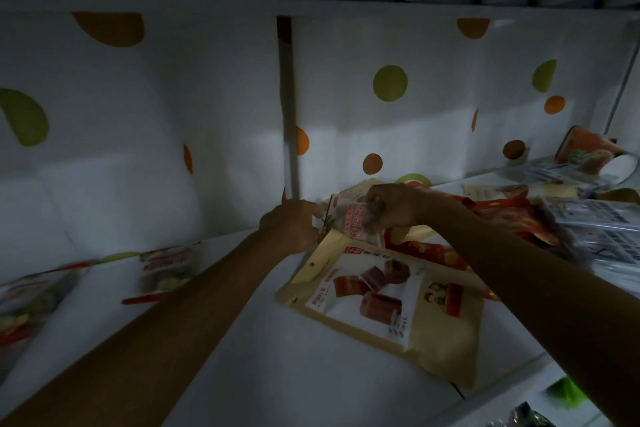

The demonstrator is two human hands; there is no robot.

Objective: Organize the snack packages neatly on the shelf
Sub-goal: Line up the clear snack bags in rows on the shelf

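Both hands hold one small clear snack packet with red print [349, 220] above the white shelf [263, 350]. My left hand [294, 224] grips its left edge, and my right hand [391, 206] grips its right side. Just below it lies a large beige pouch showing brown cake blocks [388, 305], flat on the shelf. Red packets [498, 215] are piled behind my right forearm. Two clear packets with red and green contents lie on the left part of the shelf, one nearer the middle [166, 269] and one at the far left [24, 302].
The back wall [156, 114] is white with green and orange dots. An orange noodle cup [588, 149] and clear-wrapped packs [602, 215] sit at the far right. The shelf above hangs close overhead. Green packaging [568, 392] shows on a lower level, bottom right.
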